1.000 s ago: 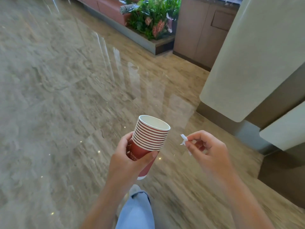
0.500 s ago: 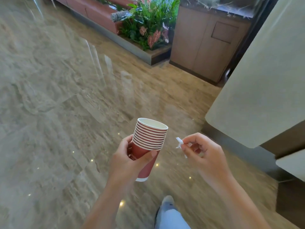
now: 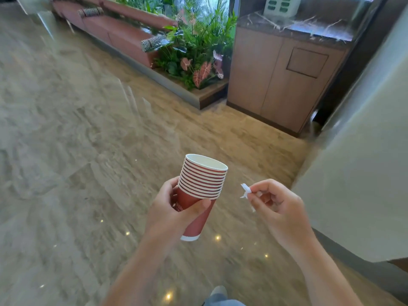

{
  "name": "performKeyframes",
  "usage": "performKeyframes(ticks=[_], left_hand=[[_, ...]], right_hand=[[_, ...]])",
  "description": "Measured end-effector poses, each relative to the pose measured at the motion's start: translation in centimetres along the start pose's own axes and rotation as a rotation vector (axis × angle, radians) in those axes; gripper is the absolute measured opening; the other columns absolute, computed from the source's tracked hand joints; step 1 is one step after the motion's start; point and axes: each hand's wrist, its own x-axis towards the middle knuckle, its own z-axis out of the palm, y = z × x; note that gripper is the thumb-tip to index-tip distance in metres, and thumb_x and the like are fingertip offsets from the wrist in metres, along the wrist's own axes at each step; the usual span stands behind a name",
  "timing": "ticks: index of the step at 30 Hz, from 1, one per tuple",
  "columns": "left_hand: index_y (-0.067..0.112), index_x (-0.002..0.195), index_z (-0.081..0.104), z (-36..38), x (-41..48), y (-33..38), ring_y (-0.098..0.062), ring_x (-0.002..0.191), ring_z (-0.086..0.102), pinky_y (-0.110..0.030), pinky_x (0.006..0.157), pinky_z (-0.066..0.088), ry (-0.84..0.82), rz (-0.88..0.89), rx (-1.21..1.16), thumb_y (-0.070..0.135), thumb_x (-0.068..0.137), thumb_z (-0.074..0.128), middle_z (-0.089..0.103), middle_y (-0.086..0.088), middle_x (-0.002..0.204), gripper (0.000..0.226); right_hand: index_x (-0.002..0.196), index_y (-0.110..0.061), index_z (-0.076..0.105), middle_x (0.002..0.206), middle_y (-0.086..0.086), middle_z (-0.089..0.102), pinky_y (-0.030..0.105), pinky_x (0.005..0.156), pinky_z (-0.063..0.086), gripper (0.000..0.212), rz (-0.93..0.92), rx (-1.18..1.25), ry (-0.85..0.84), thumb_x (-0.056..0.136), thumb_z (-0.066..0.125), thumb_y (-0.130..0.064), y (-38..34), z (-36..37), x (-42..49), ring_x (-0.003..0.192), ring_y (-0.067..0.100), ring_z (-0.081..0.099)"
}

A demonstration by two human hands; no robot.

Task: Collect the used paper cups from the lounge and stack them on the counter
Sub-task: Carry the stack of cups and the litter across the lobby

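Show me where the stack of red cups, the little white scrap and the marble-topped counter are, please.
stack of red cups (image 3: pixel 202 182): head view, on the banded rims near the top.
white scrap (image 3: pixel 245 189): head view, on the tip sticking out of the right hand's fingers.
counter (image 3: pixel 309 27): head view, on the dark marble top.

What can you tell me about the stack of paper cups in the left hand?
The stack of paper cups is red outside and white inside, with white rolled rims banding its upper part, roughly ten. It looks like coated paper; the top cup appears empty. A white band rings the base, and blurred print sits on the side. It tilts slightly, mouth up, held in the air above the floor by the left hand, thumb across the front. Nothing else touches it.
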Motion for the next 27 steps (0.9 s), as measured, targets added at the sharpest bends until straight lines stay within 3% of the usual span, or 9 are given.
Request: performKeyframes(ticks=[5,11,15,27], left_hand=[[0.051,0.095,0.061,4.2,8.1,1.3,-0.008,0.092,0.067,-0.030,0.077,0.053,-0.069,-0.011,-0.003,0.052,0.037,0.084,0.071,0.016,0.095,0.062],[0.037,0.103,0.060,8.4,18.5,1.4,-0.008,0.091,0.067,-0.030,0.077,0.053,-0.130,-0.044,0.006,0.051,0.036,0.083,0.071,0.014,0.094,0.072],[0.034,0.107,0.059,10.5,27.0,1.6,-0.008,0.093,0.067,-0.030,0.077,0.053,-0.190,-0.055,-0.007,0.049,0.037,0.083,0.071,0.014,0.098,0.075],[0.036,0.109,0.057,14.7,52.9,7.1,-0.004,0.093,0.065,-0.025,0.075,0.053,-0.285,0.023,-0.002,0.048,0.040,0.082,0.068,0.016,0.100,0.074]], right_hand=[[0.068,-0.029,0.061,0.067,-0.011,0.064,0.019,0.054,0.041,0.026,0.053,-0.006,0.082,0.078,0.068,-0.007,2.7,-1.8,7.8,0.056,0.019,0.054],[0.071,-0.027,0.062,0.069,-0.003,0.066,0.018,0.053,0.043,0.026,0.158,-0.015,0.139,0.078,0.068,-0.003,7.5,-2.3,15.1,0.053,0.011,0.054],[0.067,-0.028,0.061,0.063,-0.008,0.064,0.009,0.051,0.037,0.027,0.192,-0.047,0.212,0.077,0.068,-0.004,9.9,-1.9,22.8,0.051,0.006,0.053],[0.074,-0.018,0.064,0.069,-0.003,0.066,0.017,0.052,0.045,0.016,0.122,-0.039,0.251,0.078,0.067,-0.004,9.9,0.6,50.0,0.055,0.018,0.056]])
